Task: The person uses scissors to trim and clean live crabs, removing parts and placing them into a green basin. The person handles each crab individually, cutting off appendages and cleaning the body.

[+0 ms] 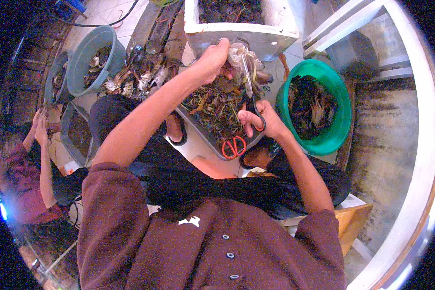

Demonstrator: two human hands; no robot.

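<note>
My left hand point(217, 59) grips a pale, stringy, crab-like thing point(235, 54) below the front of a white foam box point(239, 29); its exact kind is unclear. Black-handled scissors point(250, 88) with orange inside the loops are in my right hand point(262, 117). Their blades point away from me and lie across the pale thing; I cannot tell whether they cut into it. Beneath both hands stands a grey tray point(203, 127) holding a heap of dark and greenish stringy scraps point(217, 108). A second pair of scissors with orange handles point(233, 148) rests at the tray's near end.
To the right is a green basin point(342, 123) with dark contents. Crab-like pieces point(141, 81) lie heaped at the left, beside a grey-blue bucket point(110, 43). Another person's hands point(40, 125) are at the far left, near a grey tub point(67, 136). Dark clumps fill the foam box.
</note>
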